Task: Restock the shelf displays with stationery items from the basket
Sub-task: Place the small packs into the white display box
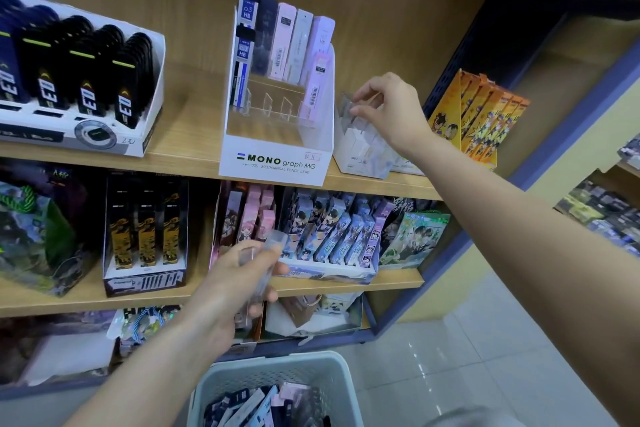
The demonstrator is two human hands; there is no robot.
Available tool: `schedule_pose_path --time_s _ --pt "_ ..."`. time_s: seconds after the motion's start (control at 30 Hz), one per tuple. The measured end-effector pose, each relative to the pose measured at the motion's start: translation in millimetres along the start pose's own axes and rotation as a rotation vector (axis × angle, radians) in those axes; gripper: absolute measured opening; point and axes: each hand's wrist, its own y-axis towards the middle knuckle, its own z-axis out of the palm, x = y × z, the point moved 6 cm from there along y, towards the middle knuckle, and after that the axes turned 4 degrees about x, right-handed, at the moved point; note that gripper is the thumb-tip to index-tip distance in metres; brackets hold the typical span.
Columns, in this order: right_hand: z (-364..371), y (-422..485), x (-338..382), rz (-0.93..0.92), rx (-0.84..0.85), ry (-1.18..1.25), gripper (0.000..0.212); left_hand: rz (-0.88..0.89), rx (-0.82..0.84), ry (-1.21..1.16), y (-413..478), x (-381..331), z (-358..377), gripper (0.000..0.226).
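A clear case (347, 104) is pinched by the right hand (391, 111) at the mouth of a small white box (356, 157) beside the lead stand (277, 163); more cases (269, 248) are gripped by the left hand (232, 288) above the basket (277, 362)

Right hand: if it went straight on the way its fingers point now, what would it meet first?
The right hand points left; it seems to pinch a clear plastic case in the small white cardboard box. Straight on comes the side wall of the white MONO display box, though depth is unclear.
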Motion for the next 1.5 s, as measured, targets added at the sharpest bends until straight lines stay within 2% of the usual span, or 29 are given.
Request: schedule_pose_path --time_s 0.1,0.17,0.23,0.3,0.37,0.43,0.57,0.7,0.77,0.9,1.03,1.17,1.3,1.5 --pt "1.8 -1.6 0.2 0.011 -0.019 -0.041 0.015 0.007 0.039 0.019 1.0 0.2 1.6 0.025" --pt "-4.0 -14.0 4.2 0.026 -0.100 0.005 0.020 0.006 0.060 0.019 1.3 0.3 2.3 0.028" --pt "-10.8 -38.3 12.1 0.013 -0.199 0.067 0.018 0.004 0.087 0.010 0.5 -1.2 3.8 0.027" --pt "-9.7 -68.5 19.7 0.002 -0.213 0.129 0.015 0.007 0.110 -0.003 -0.3 -2.9 5.8 0.023" --pt "-0.4 -95.9 26.4 0.010 -0.130 0.190 0.011 0.020 0.142 -0.013 -1.2 -4.5 8.6 0.019" --pt "16.5 -116.3 31.0 0.051 0.037 0.248 0.010 0.041 0.164 -0.018 -2.6 -6.2 10.7 0.013" --pt "55.5 -143.2 38.4 0.174 0.459 0.268 0.037 0.092 0.175 0.036 -8.9 -10.6 16.1 0.010" --pt "64.8 -151.4 50.6 0.206 0.589 0.457 0.011 0.121 0.169 0.122 -11.8 -10.8 16.9 0.018" --pt "65.9 -154.0 50.8 0.251 0.608 0.570 0.006 0.120 0.167 0.133 -11.4 -9.2 15.2 0.026" --pt "40.3 -141.2 41.7 0.328 0.485 0.757 0.006 0.051 0.145 0.103 -7.2 -4.4 11.9 0.036" --pt "-15.9 -106.8 19.7 0.330 0.083 0.731 0.007 -0.057 0.131 -0.106 -2.9 -2.6 10.9 0.027" --pt "-45.5 -68.5 5.4 0.230 -0.220 0.605 0.003 -0.035 0.121 -0.110 -7.7 -5.1 11.6 0.023" --pt "-40.1 -37.2 4.1 0.132 -0.230 0.390 0.004 -0.024 0.122 -0.087 -7.0 -4.5 10.3 0.030" --pt "-18.5 -14.5 2.5 0.068 -0.030 0.224 0.005 -0.019 0.158 -0.158 -11.1 -10.0 10.8 0.029"
